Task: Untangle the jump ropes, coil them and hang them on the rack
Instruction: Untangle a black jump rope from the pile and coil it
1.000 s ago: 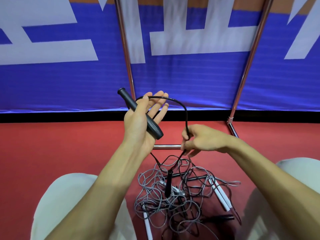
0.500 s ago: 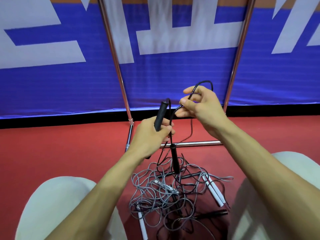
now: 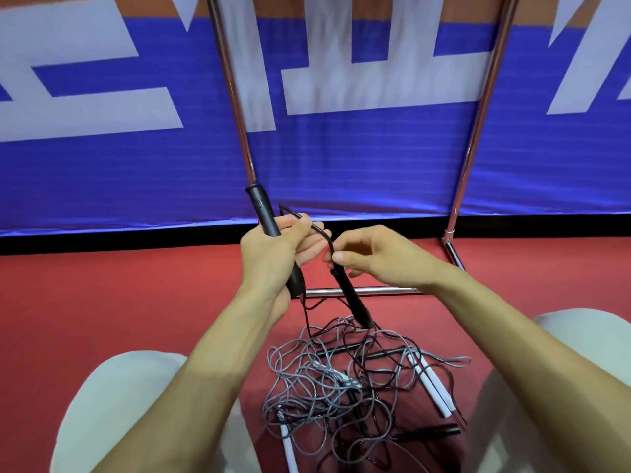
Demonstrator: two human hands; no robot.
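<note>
My left hand (image 3: 273, 254) is closed around a black jump rope handle (image 3: 263, 209) that sticks up and to the left. Its thin black cord (image 3: 321, 232) arcs over to my right hand (image 3: 379, 257), which pinches it between thumb and forefinger. Just below that pinch a second black handle (image 3: 353, 300) hangs down toward the tangle. The tangle of grey and black ropes (image 3: 334, 387) lies on the red floor between my knees, with white handles (image 3: 432, 384) at its right side and another black handle (image 3: 430, 431) near its lower right.
A chrome rack stands behind the tangle: left post (image 3: 232, 93), right post (image 3: 478, 121) and a low crossbar (image 3: 368, 291) near the floor. A blue and white banner (image 3: 358, 158) hangs behind it. My knees in light trousers (image 3: 119, 404) flank the pile.
My right hand came down and left from its raised position, close to my left hand. The left hand turned the handle so its top leans left. The hanging black handle swung slightly right.
</note>
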